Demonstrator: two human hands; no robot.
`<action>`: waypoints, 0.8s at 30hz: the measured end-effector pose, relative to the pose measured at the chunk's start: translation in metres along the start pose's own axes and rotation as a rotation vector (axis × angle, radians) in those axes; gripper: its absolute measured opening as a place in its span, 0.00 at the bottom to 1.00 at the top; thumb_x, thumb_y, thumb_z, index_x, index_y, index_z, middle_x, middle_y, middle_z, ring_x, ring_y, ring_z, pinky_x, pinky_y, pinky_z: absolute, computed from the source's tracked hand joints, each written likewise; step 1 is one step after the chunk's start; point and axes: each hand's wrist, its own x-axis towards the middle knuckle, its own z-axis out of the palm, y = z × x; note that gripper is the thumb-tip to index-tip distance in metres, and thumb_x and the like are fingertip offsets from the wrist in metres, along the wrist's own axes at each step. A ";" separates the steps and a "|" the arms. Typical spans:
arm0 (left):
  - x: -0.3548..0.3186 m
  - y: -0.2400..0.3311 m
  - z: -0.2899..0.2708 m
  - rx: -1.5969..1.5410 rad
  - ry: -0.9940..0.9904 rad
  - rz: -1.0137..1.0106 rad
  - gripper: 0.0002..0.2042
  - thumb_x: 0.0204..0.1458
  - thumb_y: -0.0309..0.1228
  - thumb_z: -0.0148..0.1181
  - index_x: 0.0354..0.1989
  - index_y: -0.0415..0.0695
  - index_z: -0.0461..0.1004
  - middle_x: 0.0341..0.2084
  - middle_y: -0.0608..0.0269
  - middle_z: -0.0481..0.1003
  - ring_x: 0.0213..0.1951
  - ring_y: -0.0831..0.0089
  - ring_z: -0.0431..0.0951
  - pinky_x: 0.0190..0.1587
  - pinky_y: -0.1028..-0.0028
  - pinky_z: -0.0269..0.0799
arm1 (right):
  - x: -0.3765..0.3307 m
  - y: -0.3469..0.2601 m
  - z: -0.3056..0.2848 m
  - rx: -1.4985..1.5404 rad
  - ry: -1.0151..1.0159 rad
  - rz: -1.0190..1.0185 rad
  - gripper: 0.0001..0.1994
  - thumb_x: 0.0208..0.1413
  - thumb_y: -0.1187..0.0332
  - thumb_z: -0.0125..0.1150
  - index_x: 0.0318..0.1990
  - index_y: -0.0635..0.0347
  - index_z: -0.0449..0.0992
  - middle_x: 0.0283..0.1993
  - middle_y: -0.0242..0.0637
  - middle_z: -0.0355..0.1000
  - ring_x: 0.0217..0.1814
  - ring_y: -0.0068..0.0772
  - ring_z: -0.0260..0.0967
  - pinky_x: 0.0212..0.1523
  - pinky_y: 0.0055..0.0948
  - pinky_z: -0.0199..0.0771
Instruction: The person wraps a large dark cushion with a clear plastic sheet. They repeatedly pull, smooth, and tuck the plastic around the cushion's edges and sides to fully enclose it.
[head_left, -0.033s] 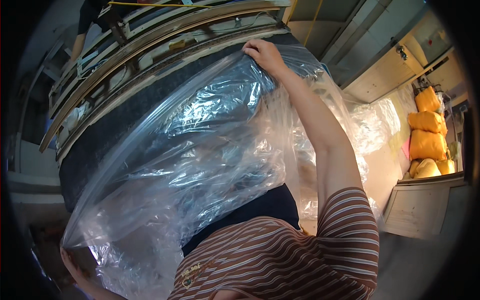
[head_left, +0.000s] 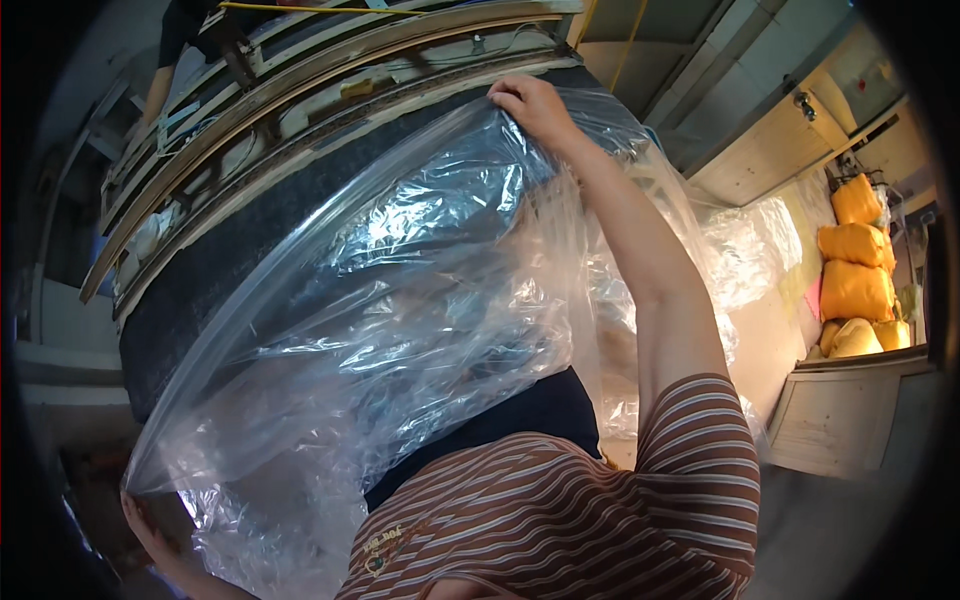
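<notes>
A large clear plastic sheet (head_left: 430, 240) is stretched between my two hands, its long edge drawn taut from the upper middle down to the lower left. My right hand (head_left: 532, 108) pinches that edge at the far side, close to the machine-like frame. At the lower left, my left hand (head_left: 142, 525) grips the sheet's other corner; its fingers show only in part. The sheet is crumpled and shiny, hanging over a dark flat surface (head_left: 225, 255) and down in front of my body.
Beyond the dark surface runs a long frame of rails (head_left: 300, 95) with loose wires. Part of another person (head_left: 180, 50) shows at the upper left. More clear plastic (head_left: 755, 250) lies at the right, near stacked orange bundles (head_left: 857, 290) and a pale cabinet (head_left: 845, 420).
</notes>
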 end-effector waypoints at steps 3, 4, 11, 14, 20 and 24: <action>0.028 -0.007 0.045 -0.096 0.075 -0.002 0.23 0.60 0.40 0.55 0.61 0.43 0.64 0.54 0.64 0.70 0.56 0.72 0.68 0.59 0.73 0.61 | 0.021 -0.012 -0.038 -0.117 0.130 -0.181 0.09 0.52 0.63 0.61 0.35 0.59 0.79 0.35 0.39 0.74 0.38 0.39 0.72 0.43 0.33 0.70; 0.046 -0.004 0.063 -0.091 0.117 -0.006 0.22 0.60 0.39 0.55 0.60 0.42 0.65 0.53 0.64 0.70 0.55 0.73 0.69 0.58 0.73 0.62 | 0.033 -0.016 -0.055 -0.041 0.173 -0.185 0.09 0.53 0.64 0.61 0.36 0.59 0.79 0.35 0.36 0.74 0.37 0.35 0.70 0.43 0.30 0.69; 0.143 0.072 0.190 -0.716 0.365 -0.270 0.18 0.63 0.39 0.45 0.48 0.35 0.72 0.43 0.54 0.75 0.45 0.64 0.76 0.49 0.66 0.74 | 0.101 -0.038 -0.098 0.765 0.448 0.136 0.12 0.59 0.65 0.58 0.44 0.63 0.72 0.40 0.33 0.72 0.42 0.27 0.71 0.44 0.26 0.72; 0.196 0.043 0.307 0.347 0.712 0.330 0.15 0.59 0.37 0.49 0.41 0.38 0.74 0.35 0.53 0.75 0.42 0.59 0.74 0.48 0.65 0.67 | 0.073 0.124 -0.088 -0.291 0.214 0.175 0.19 0.61 0.56 0.54 0.53 0.60 0.72 0.47 0.39 0.74 0.50 0.32 0.70 0.51 0.28 0.67; 0.201 0.055 0.355 0.102 0.612 0.166 0.13 0.54 0.38 0.57 0.38 0.39 0.75 0.30 0.60 0.77 0.36 0.71 0.76 0.42 0.73 0.69 | 0.042 0.167 -0.034 0.000 0.304 0.174 0.13 0.61 0.64 0.55 0.42 0.67 0.74 0.38 0.35 0.74 0.40 0.25 0.67 0.46 0.24 0.67; 0.235 0.056 0.369 0.080 0.630 0.150 0.13 0.52 0.37 0.60 0.38 0.39 0.77 0.30 0.60 0.78 0.35 0.73 0.77 0.41 0.74 0.69 | 0.059 0.175 -0.038 -0.137 0.235 0.156 0.13 0.61 0.62 0.56 0.40 0.66 0.75 0.37 0.35 0.73 0.40 0.24 0.67 0.46 0.25 0.67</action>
